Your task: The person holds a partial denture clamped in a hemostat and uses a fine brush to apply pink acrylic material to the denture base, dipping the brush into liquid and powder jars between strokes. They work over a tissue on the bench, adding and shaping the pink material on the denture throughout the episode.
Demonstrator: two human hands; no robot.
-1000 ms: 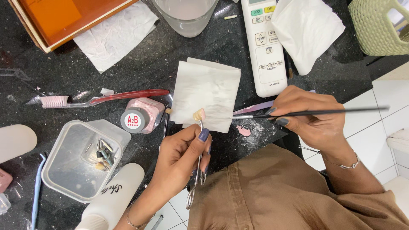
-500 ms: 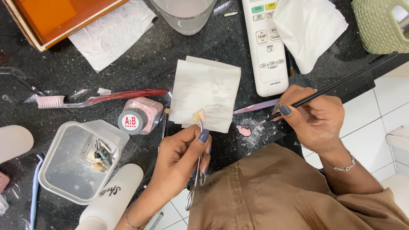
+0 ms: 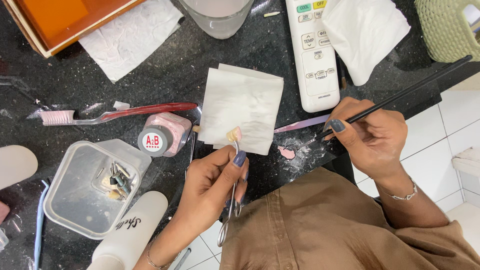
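The left hand (image 3: 212, 182) has its grip pinched on metal forceps (image 3: 233, 187), whose tips clamp a small cream-pink tooth piece (image 3: 233, 134) over the folded white tissue (image 3: 244, 111) at mid-worktop. The right hand (image 3: 370, 135) pinches a thin black brush (image 3: 400, 95), its tip at pink paste (image 3: 286, 152) near the worktop's (image 3: 150, 85) front edge, below the remote control (image 3: 316, 55).

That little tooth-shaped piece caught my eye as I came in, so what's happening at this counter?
A person in a tan shirt works at a black counter. The left hand holds metal forceps gripping a small tooth-shaped piece over a white tissue. The right hand holds a thin black brush, its tip down by a pink blob among white powder.
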